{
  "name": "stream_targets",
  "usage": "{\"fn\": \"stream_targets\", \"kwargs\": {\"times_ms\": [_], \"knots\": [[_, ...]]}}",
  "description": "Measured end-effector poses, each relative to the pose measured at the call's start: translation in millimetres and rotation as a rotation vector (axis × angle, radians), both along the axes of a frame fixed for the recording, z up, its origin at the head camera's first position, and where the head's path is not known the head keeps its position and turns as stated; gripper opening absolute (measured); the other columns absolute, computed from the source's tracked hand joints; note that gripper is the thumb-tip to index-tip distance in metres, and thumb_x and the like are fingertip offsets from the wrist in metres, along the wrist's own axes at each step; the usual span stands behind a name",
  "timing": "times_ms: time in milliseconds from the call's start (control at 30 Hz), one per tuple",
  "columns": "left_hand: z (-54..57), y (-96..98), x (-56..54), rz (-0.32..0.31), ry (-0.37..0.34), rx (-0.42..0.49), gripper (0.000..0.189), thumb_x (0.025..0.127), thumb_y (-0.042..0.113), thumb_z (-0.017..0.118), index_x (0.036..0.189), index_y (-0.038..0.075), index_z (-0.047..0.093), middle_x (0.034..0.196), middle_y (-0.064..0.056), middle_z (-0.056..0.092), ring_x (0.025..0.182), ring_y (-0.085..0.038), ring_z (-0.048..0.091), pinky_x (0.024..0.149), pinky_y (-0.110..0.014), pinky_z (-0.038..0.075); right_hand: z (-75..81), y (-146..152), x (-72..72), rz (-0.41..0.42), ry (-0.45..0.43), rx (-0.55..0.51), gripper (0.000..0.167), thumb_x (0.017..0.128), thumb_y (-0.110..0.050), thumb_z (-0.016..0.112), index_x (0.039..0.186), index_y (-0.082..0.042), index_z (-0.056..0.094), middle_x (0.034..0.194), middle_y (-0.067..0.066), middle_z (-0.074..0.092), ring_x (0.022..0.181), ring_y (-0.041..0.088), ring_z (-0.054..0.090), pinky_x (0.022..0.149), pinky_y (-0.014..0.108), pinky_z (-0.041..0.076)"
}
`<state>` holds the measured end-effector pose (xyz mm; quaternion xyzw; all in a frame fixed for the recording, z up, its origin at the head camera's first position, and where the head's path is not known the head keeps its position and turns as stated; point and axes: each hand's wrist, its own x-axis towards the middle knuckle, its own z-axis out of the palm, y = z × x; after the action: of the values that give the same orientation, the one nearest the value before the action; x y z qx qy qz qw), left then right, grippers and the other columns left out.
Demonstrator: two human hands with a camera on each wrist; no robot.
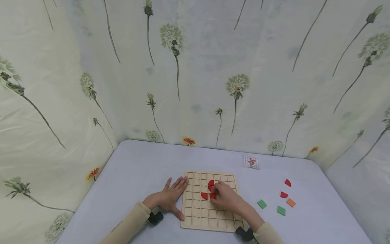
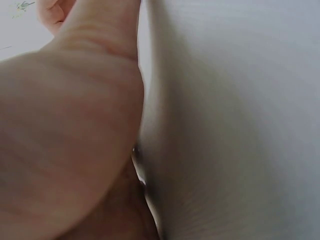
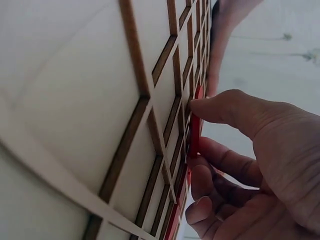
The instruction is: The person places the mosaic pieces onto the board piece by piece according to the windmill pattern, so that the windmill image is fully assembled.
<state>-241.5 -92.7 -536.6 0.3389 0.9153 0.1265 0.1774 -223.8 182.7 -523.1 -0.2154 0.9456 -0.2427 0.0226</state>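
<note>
A wooden grid board (image 1: 192, 213) lies on the table. My left hand (image 1: 169, 197) rests with spread, straight fingers along its left edge; the left wrist view shows mostly the palm side close up. Over the board's middle, my right hand (image 1: 226, 198) pinches a red quarter-circle tile (image 1: 212, 196) between thumb and fingers. In the right wrist view this red tile (image 3: 195, 134) stands right at the grid's surface. Just left of it sits another red quarter-circle tile (image 1: 204, 196) in a cell. Two more red tiles (image 1: 211, 183) lie above, the lower partly covered by the right hand.
Right of the board lie two loose red tiles (image 1: 287, 183), an orange tile (image 1: 290, 202) and two green tiles (image 1: 262, 204). A small printed pattern card (image 1: 251, 162) is behind the board's right corner. A flowered curtain (image 1: 201, 84) hangs behind the table.
</note>
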Motion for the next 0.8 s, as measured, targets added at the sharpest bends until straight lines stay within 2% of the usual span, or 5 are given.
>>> {"fn": "stream_targets", "kwargs": {"times_ms": [233, 433, 800], "knots": [[-0.1, 0.2, 0.6, 0.002, 0.0, 0.002, 0.136, 0.063, 0.068, 0.076, 0.155, 0.008, -0.003, 0.164, -0.008, -0.008, 0.151, -0.029, -0.008, 0.115, -0.062, -0.007, -1.0, 0.5, -0.3, -0.018, -0.018, -0.029, 0.02, 0.08, -0.02, 0.079, 0.09, -0.01, 0.066, 0.089, -0.004, 0.057, 0.079, 0.008, 0.052, 0.07, 0.027, 0.051], [-1.7, 0.2, 0.0, 0.008, 0.004, -0.009, 0.136, 0.063, 0.07, 0.075, 0.155, 0.008, -0.004, 0.164, -0.008, -0.009, 0.151, -0.028, -0.008, 0.116, -0.061, -0.007, -2.4, 0.0, 0.7, 0.007, 0.01, -0.02, 0.016, 0.081, -0.019, 0.079, 0.09, -0.01, 0.069, 0.085, -0.005, 0.057, 0.076, 0.006, 0.051, 0.067, 0.023, 0.05], [0.6, 0.5, 0.5, 0.011, 0.001, -0.004, 0.137, 0.062, 0.07, 0.075, 0.155, 0.008, -0.003, 0.164, -0.008, -0.008, 0.151, -0.029, -0.008, 0.116, -0.061, -0.007, 0.0, 2.2, -4.6, 0.058, -0.008, 0.009, 0.01, 0.084, -0.017, 0.075, 0.091, -0.013, 0.071, 0.084, -0.007, 0.059, 0.075, 0.004, 0.052, 0.066, 0.022, 0.05]]}}
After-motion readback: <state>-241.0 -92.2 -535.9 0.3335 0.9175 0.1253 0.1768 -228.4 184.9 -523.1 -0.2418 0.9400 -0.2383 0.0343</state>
